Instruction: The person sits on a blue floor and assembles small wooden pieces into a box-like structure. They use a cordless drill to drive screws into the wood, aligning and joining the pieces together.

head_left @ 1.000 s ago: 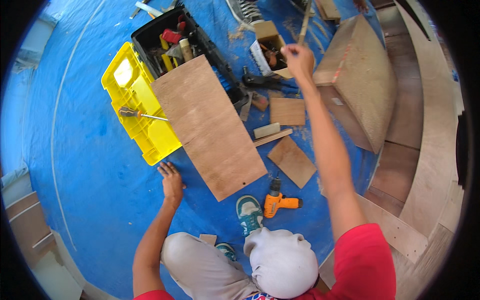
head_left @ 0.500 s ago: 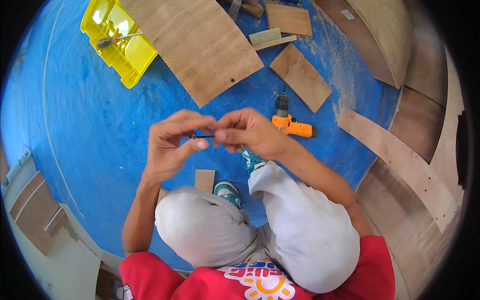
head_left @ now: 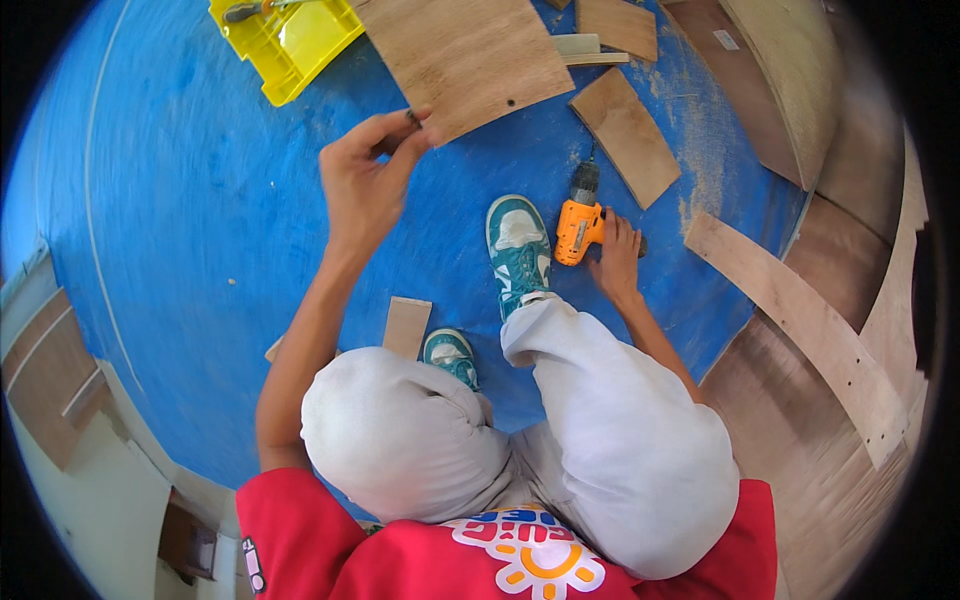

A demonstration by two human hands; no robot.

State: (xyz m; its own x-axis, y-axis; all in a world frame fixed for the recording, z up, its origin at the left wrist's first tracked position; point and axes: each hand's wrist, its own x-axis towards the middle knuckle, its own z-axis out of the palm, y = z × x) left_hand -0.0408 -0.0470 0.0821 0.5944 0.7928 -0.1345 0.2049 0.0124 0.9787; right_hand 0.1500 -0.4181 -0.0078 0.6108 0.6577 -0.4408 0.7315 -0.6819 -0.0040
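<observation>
Head cam: L hand pinches dark part, cd drop b/c slim hold; R hand on drill, can't tell if gripped.

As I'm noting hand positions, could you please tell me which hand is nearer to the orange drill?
Right: the right hand is at the handle of the drill, while the left hand is away to the drill's left, near the large board.

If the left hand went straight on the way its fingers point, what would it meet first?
Most likely the large wooden panel, near its lower-left edge; the left hand appears close, but its height above is unclear.
</observation>
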